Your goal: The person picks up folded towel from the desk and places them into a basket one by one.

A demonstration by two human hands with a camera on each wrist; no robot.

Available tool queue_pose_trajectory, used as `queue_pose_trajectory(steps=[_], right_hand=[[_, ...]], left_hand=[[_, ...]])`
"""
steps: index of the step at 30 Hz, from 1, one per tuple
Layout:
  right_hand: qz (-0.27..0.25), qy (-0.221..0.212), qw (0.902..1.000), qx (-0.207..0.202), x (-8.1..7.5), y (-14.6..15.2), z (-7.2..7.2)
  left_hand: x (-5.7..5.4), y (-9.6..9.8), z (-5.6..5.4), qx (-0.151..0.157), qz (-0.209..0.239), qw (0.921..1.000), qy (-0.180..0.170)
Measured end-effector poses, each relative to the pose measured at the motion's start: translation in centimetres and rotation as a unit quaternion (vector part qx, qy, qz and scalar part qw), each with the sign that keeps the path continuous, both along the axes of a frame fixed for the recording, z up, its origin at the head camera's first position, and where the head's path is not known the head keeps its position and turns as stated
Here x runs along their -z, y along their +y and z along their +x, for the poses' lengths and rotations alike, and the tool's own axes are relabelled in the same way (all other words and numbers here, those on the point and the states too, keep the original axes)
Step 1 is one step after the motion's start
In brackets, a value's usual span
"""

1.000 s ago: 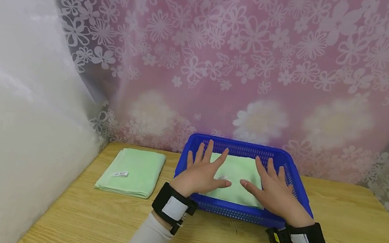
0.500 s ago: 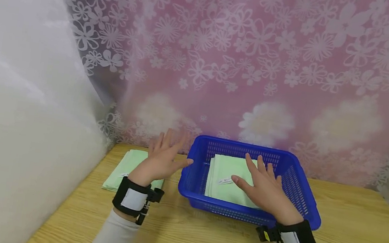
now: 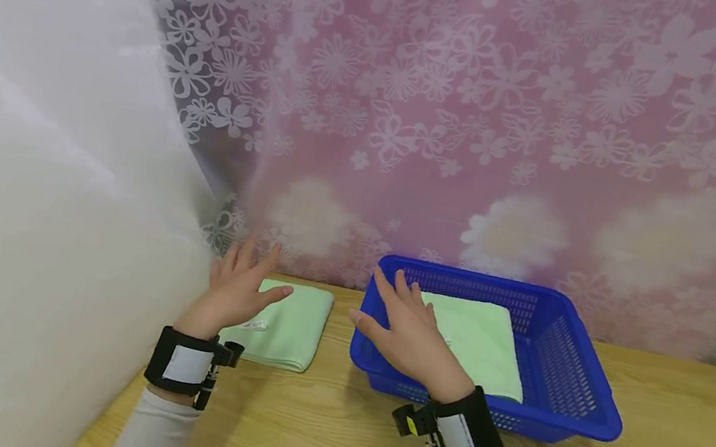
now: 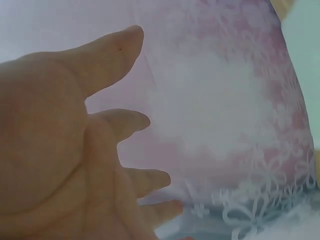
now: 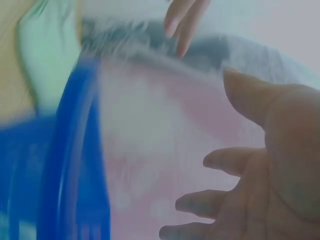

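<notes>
My left hand [image 3: 229, 300] is held with fingers spread in front of the left part of a folded pale green towel [image 3: 296, 322] on the table, hiding some of it. Nothing is in that hand. In the left wrist view its palm [image 4: 45, 140] and spread fingers show, with a pale green edge at the right. My right hand [image 3: 414, 334], also spread and holding nothing, is over the left side of a blue plastic basket [image 3: 578, 419]. Inside the basket lies another folded green towel [image 3: 485, 348], partly hidden by that hand.
Both towels have a small white label. The wooden table [image 3: 315, 431] runs back to a pink flowered curtain [image 3: 423, 149]. A white sheet [image 3: 57, 212] hangs along the left side. Each wrist wears a black strap with a small camera.
Both hands have moved left, away from over the basket; the left went first to the towel on the table, the right followed toward the basket's left side. The view has turned left.
</notes>
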State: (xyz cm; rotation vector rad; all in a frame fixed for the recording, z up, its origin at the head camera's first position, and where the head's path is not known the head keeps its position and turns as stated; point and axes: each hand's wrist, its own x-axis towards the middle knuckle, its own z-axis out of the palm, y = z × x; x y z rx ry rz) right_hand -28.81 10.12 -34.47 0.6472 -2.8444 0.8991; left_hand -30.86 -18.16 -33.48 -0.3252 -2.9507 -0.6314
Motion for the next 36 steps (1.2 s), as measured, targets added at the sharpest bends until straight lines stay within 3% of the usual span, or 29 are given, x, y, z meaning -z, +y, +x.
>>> queue_pose_trajectory(steps=[6,12,17,26,33,36], right_hand=[[-0.035,-0.015,0.9978,-0.054,-0.7,-5.7,1.1],[-0.059,-0.038,0.9937,-0.087,-0.9,-8.7,1.4],[-0.079,-0.049,0.9912,-0.094,0.0,-10.2,0.2],[-0.059,-0.051,0.9959,-0.047,3.8,-11.9,-3.0],[-0.05,-0.049,0.9967,-0.04,4.7,-12.7,-4.2],[-0.044,-0.048,0.9969,-0.043,5.0,-13.2,-4.5]], left_hand=[[-0.2,-2.1,-0.1,-0.018,0.008,0.9998,-0.008],[-0.1,-2.8,-0.3,-0.017,0.02,0.9993,-0.027],[0.6,-3.9,-1.4,-0.019,0.029,0.9991,-0.024],[3.3,-5.6,-4.0,-0.03,0.05,0.9956,-0.073],[4.7,-6.3,-5.3,-0.036,0.064,0.9927,-0.095],[5.2,-6.4,-5.8,-0.024,0.055,0.9943,-0.088]])
